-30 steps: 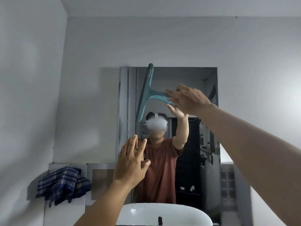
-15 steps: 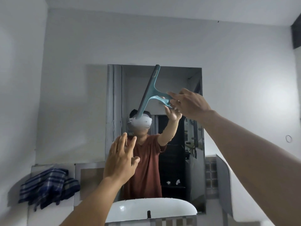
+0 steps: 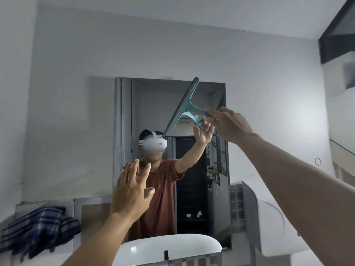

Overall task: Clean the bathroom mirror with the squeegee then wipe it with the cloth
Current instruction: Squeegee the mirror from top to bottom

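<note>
Two hands up: right hand (image 3: 230, 125) pinches squeegee (image 3: 184, 110) handle, blade tilted, tip at mirror (image 3: 153, 104) top edge; left hand (image 3: 130, 192) below-left, fingers spread; cloth (image 3: 38, 227) further left.

Ledge (image 3: 48, 204): pale, tiled, far below and left of the grip.
Cloth (image 3: 38, 229): blue plaid, bunched on the ledge, draping over its front.
</note>
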Demonstrator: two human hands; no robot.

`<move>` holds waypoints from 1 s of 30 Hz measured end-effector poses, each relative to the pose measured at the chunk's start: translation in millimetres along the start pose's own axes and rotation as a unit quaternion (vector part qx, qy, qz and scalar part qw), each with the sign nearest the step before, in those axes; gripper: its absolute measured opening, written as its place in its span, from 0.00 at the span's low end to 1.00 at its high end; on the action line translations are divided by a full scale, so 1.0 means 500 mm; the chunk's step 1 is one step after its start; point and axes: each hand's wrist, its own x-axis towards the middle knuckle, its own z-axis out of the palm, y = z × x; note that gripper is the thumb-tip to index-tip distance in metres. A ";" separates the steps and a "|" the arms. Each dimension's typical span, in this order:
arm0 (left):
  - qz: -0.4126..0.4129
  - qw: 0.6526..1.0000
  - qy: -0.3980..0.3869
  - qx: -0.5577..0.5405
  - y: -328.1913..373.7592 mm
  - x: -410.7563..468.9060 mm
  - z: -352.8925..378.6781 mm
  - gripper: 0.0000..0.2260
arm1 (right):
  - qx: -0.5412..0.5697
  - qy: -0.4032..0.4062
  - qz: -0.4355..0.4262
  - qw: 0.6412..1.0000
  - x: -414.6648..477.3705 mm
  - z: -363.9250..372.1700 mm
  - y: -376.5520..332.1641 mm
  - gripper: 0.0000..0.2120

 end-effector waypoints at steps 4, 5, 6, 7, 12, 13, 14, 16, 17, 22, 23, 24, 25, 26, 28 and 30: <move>0.000 1.000 0.005 -0.003 0.000 0.000 0.004 0.39 | 0.008 -0.001 0.006 1.000 -0.001 -0.002 0.014 0.19; 0.000 1.000 0.005 -0.003 0.001 0.000 0.004 0.39 | 0.010 0.001 0.005 1.000 -0.003 -0.001 0.014 0.19; 0.000 1.000 0.004 -0.004 0.001 0.001 0.003 0.39 | 0.012 0.002 0.006 1.000 -0.005 0.000 0.014 0.19; 0.000 1.000 0.003 -0.004 0.002 0.001 0.002 0.39 | 0.013 0.003 0.008 1.000 -0.008 0.001 0.016 0.19; 0.001 1.000 -0.007 0.004 0.001 0.005 -0.003 0.40 | 0.024 0.018 0.044 0.999 -0.022 0.005 0.032 0.19; -0.001 1.000 -0.008 0.003 0.001 0.005 -0.003 0.40 | 0.024 0.018 0.049 0.998 -0.024 0.006 0.034 0.20; -0.002 1.000 -0.009 0.002 0.001 0.005 -0.004 0.40 | 0.024 0.017 0.054 0.998 -0.026 0.007 0.034 0.20; -0.002 1.000 -0.012 0.002 0.003 0.006 -0.005 0.40 | 0.022 0.018 0.062 0.998 -0.028 0.008 0.030 0.19; -0.002 1.000 -0.013 0.001 0.004 0.005 -0.006 0.40 | 0.021 0.020 0.067 0.997 -0.030 0.009 0.027 0.19; -0.004 1.000 -0.013 0.004 0.004 0.005 -0.005 0.40 | 0.034 0.021 0.096 0.995 -0.040 0.014 0.019 0.20; -0.003 1.000 -0.012 0.005 0.005 0.004 -0.005 0.40 | 0.035 0.022 0.100 0.994 -0.041 0.014 0.018 0.20; -0.002 1.000 -0.012 0.004 0.005 0.004 -0.005 0.40 | 0.034 0.023 0.102 0.994 -0.042 0.014 0.017 0.20; -0.002 1.000 -0.013 0.002 0.006 0.004 -0.005 0.40 | 0.033 0.024 0.103 0.994 -0.043 0.014 0.015 0.20; -0.003 1.000 -0.013 -0.001 0.006 0.004 -0.006 0.39 | 0.035 0.025 0.105 0.994 -0.044 0.013 0.014 0.20; -0.004 1.000 -0.015 -0.002 0.005 0.004 -0.007 0.40 | 0.039 0.024 0.116 0.992 -0.046 0.008 0.014 0.20; -0.005 1.000 -0.016 -0.004 0.004 0.004 -0.007 0.40 | 0.036 0.023 0.123 0.991 -0.048 0.004 0.017 0.19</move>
